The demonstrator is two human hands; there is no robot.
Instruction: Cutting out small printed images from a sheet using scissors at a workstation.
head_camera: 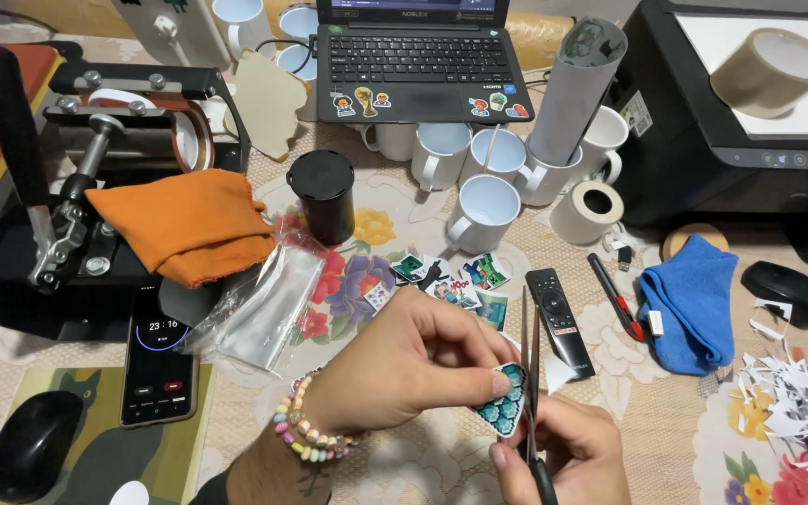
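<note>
The left hand pinches a teal scaled sticker; the right hand grips scissors whose blades meet the sticker's right edge. Beyond the sticker lie cut stickers and a remote; bare tablecloth lies right.

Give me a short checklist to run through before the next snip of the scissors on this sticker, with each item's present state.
1. Left hand pinches the teal scaled sticker firmly: ok, thumb and fingers grip it.
2. Right hand holds the scissors: ok.
3. Blades sit at the sticker's edge: ok, they pass along its right side.
4. Left fingertips clear of the blades: not ok, the thumb tip lies close beside them.
5. Remote control clear of the blade tips: cannot tell, the tips overlap it in this view.
6. Finished stickers out of the way: ok, they lie farther up the table.
</note>
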